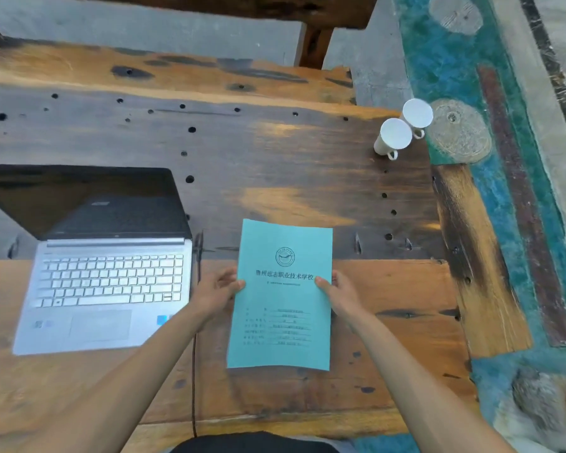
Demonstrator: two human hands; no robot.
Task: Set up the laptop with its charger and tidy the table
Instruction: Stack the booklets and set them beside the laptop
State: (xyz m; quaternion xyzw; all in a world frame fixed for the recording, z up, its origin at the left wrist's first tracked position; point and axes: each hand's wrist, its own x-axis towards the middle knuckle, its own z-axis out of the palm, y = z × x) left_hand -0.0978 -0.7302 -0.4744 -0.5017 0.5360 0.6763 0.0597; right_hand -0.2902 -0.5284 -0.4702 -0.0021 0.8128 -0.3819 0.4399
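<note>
A silver laptop [105,282] stands open on the left of the wooden table [275,165], its screen dark. A thin dark charger cable [195,371] runs from the laptop's right side down over the table's near edge. To the laptop's right, a teal booklet [281,322] with printed text is held over the table. My left hand [217,294] grips its left edge, thumb on the cover. My right hand [338,294] grips its right edge the same way. Whether the booklet touches the table I cannot tell.
Two white cups [402,130] stand together at the table's far right edge. A wooden bench [177,8] runs beyond the far side. To the right is a teal painted floor [471,76].
</note>
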